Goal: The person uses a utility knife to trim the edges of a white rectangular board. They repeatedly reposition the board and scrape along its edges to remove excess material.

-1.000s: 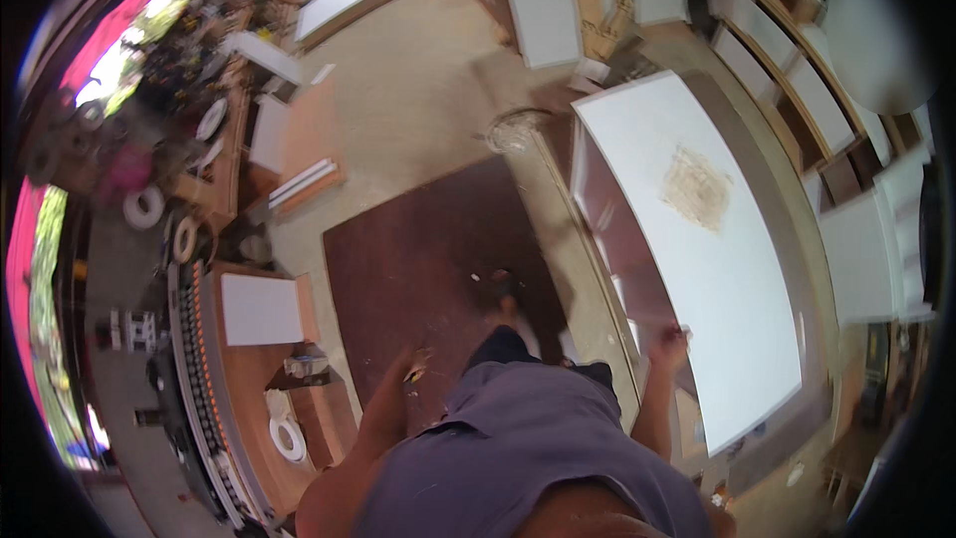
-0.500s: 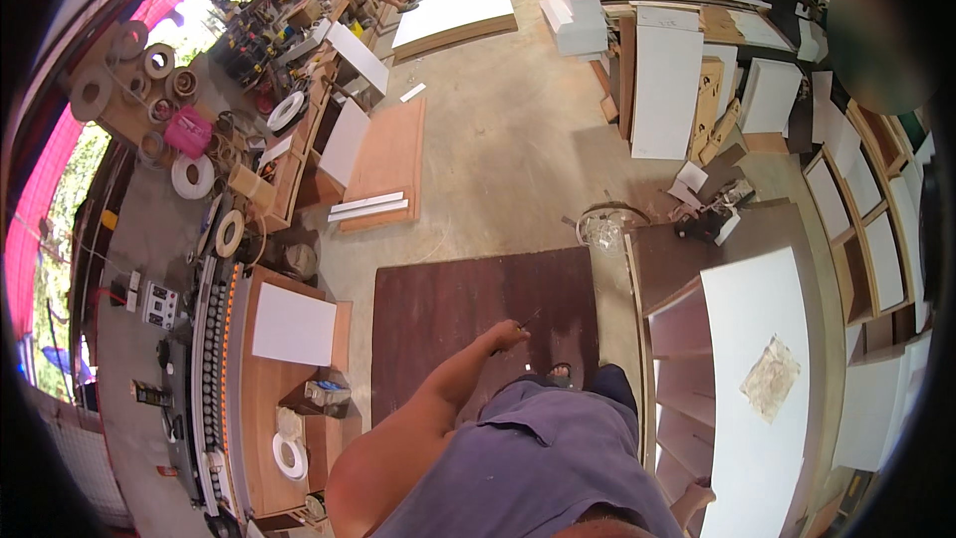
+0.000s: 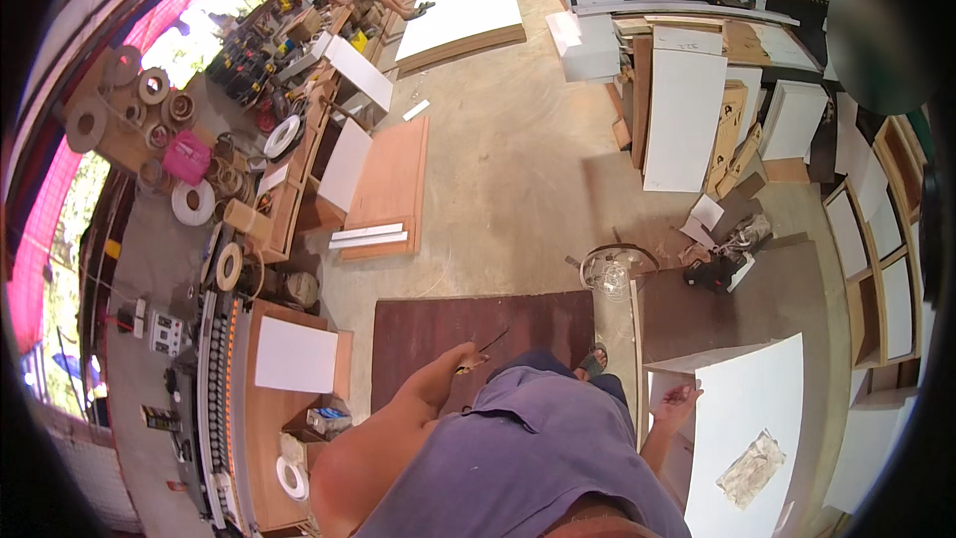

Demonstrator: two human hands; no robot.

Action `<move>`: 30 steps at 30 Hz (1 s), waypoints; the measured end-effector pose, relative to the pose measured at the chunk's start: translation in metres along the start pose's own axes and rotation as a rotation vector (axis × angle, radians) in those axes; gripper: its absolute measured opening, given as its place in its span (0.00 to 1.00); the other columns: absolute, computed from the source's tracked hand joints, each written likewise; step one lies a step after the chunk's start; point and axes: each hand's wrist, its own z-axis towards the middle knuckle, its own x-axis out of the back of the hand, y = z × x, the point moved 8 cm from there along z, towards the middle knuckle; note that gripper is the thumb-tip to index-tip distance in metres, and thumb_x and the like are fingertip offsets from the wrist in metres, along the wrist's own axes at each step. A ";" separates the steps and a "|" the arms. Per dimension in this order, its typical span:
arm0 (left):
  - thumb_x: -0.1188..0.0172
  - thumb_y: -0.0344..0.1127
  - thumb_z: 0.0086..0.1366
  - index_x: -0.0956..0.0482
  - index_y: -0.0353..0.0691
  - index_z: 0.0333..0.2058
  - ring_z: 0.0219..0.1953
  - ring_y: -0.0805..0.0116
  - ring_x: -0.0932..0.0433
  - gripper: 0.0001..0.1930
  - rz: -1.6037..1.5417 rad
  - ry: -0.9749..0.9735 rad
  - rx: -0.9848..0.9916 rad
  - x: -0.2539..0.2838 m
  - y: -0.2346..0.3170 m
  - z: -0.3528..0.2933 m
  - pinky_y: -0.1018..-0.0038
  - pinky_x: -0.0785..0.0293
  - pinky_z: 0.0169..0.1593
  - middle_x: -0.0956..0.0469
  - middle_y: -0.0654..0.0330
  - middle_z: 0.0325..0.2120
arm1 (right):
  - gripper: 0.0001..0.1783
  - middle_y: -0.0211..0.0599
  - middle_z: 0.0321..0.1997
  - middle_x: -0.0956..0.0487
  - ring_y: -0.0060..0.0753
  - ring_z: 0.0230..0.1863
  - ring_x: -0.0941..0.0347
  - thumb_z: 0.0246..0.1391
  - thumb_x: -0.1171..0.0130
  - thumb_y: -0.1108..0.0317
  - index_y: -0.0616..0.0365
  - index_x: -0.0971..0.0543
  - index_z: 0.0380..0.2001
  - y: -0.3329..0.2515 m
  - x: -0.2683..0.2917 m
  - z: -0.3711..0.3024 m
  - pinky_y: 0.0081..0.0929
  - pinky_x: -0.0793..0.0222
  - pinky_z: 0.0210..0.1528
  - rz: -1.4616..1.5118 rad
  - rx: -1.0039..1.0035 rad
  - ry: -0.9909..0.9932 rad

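The left hand is closed around a thin dark tool whose tip points toward two o'clock, out over the dark reddish-brown board lying flat on the floor. Held that loosely at arm's length, the tool could well slip and fall onto the board, or its point could scratch the surface (what kind of tool it is cannot be told at this size). At three o'clock from it, the right hand hangs half open with fingers curled, holding nothing, just beside the near corner of the white panel. A careless swing there could knock that corner. The panel is flat and bright white, with a crumpled patch toward five o'clock.
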 end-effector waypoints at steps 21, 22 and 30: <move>0.47 0.40 0.68 0.31 0.40 0.34 0.13 0.71 0.31 0.10 0.588 -0.306 -0.490 0.158 0.538 0.124 0.72 0.33 0.16 0.31 0.61 0.16 | 0.13 0.23 0.24 0.25 0.13 0.25 0.33 0.54 0.33 0.59 0.54 0.24 0.24 -0.004 -0.014 0.005 0.16 0.41 0.26 0.223 0.708 0.730; 0.47 0.38 0.68 0.31 0.40 0.33 0.13 0.72 0.31 0.09 0.701 -0.274 -0.562 0.149 0.568 0.112 0.72 0.33 0.16 0.31 0.63 0.16 | 0.13 0.23 0.25 0.24 0.13 0.26 0.33 0.54 0.32 0.60 0.54 0.23 0.25 -0.007 -0.025 0.001 0.16 0.41 0.26 0.254 0.742 0.728; 0.45 0.38 0.69 0.29 0.38 0.42 0.17 0.75 0.29 0.10 0.870 -0.538 -1.093 -0.011 0.716 -0.018 0.77 0.31 0.21 0.29 0.64 0.19 | 0.11 0.22 0.33 0.21 0.16 0.35 0.29 0.53 0.32 0.63 0.56 0.19 0.35 0.015 -0.024 0.007 0.19 0.35 0.39 0.330 0.638 0.659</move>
